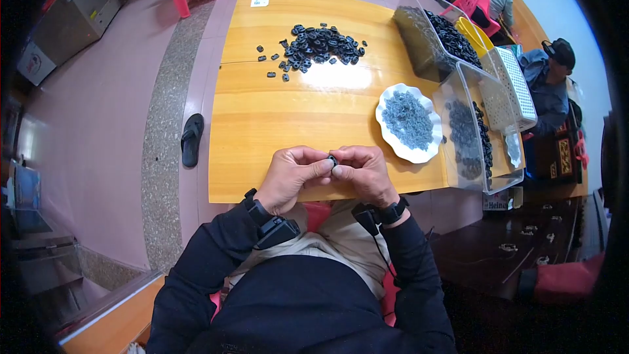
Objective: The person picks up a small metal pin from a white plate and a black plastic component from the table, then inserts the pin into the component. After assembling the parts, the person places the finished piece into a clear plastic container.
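Observation:
My left hand (288, 176) and my right hand (368, 174) meet over the front edge of the wooden table (282, 118). Pinched between the fingertips of both is a small black plastic piece (333, 160), largely covered by the thumbs and forefingers. To the right of my right hand stands a white scalloped plate (382, 118) heaped with small translucent greyish pieces (409, 119). Farther back on the tabletop lies a loose pile of small black plastic pieces (322, 47), with several scattered at its left side.
Two clear plastic bins (419, 46) with black pieces line the table's right side, beside a white perforated basket (514, 88) and a yellow container (473, 34). A person in a cap (547, 85) sits beyond. On the floor at left lies a black flip-flop (191, 141).

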The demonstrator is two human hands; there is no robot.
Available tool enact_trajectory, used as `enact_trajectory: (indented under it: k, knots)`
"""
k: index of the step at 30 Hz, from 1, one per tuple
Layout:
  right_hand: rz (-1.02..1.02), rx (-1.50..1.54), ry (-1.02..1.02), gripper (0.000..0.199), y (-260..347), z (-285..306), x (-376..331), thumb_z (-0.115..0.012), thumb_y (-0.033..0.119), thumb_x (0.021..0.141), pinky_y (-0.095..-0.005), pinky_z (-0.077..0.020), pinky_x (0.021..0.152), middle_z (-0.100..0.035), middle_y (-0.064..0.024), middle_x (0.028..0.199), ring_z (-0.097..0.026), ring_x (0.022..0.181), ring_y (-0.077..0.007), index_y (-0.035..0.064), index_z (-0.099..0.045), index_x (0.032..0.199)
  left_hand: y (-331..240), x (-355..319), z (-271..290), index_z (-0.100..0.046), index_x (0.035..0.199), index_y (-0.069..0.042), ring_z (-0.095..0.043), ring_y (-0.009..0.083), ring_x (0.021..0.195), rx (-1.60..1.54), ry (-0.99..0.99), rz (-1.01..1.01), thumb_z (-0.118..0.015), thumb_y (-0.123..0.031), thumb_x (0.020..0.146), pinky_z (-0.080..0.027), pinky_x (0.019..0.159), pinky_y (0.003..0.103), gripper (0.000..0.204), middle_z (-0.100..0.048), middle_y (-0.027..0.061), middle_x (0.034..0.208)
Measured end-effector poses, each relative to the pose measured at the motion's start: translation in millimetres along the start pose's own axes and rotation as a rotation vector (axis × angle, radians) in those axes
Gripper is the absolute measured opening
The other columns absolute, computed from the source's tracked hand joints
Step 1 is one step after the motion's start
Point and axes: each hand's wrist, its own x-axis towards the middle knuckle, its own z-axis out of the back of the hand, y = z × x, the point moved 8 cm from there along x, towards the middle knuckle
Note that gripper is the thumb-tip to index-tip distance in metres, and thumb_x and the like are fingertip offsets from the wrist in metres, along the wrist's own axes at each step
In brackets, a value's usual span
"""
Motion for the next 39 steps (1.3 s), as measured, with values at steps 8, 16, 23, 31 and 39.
enact_trajectory:
  k: [8, 16, 23, 31, 39]
  knots:
    - [-0.022, 0.097, -0.033, 0.028, -4, 5, 2, -0.065, 0.001, 0.085, -0.0247, -0.0532, 0.075, -0.066, -0.0082, 0.099, -0.064, 0.084, -0.0135, -0.0040, -0.059, 0.112, -4, 7, -8, -0.061, 0.101, 0.001, -0.062, 0.0110, 0.077, -0.046, 0.022, -0.014, -0.063, -0.009, 0.089, -0.054, 0.072, 0.024, 0.016, -0.065, 0.0060, 0.089]
    - [0.020, -0.116, -0.176, 0.024, 20, 13, -7, -0.062, 0.003, 0.088, -0.0253, -0.0547, 0.069, -0.064, -0.0058, 0.087, -0.063, 0.076, -0.0127, -0.0039, -0.061, 0.110, -6, -1, -1, -0.060, 0.098, -0.002, -0.061, 0.0108, 0.075, -0.067, -0.069, -0.015, -0.061, -0.016, 0.092, -0.054, 0.071, 0.025, 0.015, -0.062, 0.0029, 0.084]
    - [0.667, -0.223, -0.898, 0.031, 137, 95, -72, -0.055, 0.007, 0.092, -0.0265, -0.0544, 0.064, -0.062, -0.0086, 0.091, -0.062, 0.067, -0.0134, -0.0028, -0.052, 0.122, -4, -2, 1, -0.062, 0.098, -0.002, -0.062, 0.0113, 0.076, -0.084, -0.076, -0.053, -0.064, -0.013, 0.090, -0.055, 0.071, 0.026, 0.015, -0.063, 0.0034, 0.084]
    - [0.491, -0.216, -0.800, 0.015, 124, 115, -62, -0.063, 0.009, 0.089, -0.0251, -0.0545, 0.056, -0.065, -0.0057, 0.075, -0.062, 0.059, -0.0123, -0.0017, -0.066, 0.098, -6, -2, -4, -0.060, 0.100, -0.002, -0.063, 0.0118, 0.075, -0.070, -0.055, -0.059, -0.062, -0.012, 0.090, -0.056, 0.071, 0.027, 0.015, -0.063, 0.0034, 0.086]
    - [0.311, -0.804, -0.419, 0.016, 121, 57, 28, -0.063, 0.008, 0.085, -0.0218, -0.0481, 0.052, -0.062, -0.0051, 0.065, -0.060, 0.056, -0.0101, -0.0071, -0.066, 0.089, -4, -1, 1, -0.061, 0.098, 0.000, -0.063, 0.0130, 0.072, -0.118, -0.055, -0.060, -0.063, -0.010, 0.090, -0.055, 0.070, 0.026, 0.013, -0.063, 0.0056, 0.083]
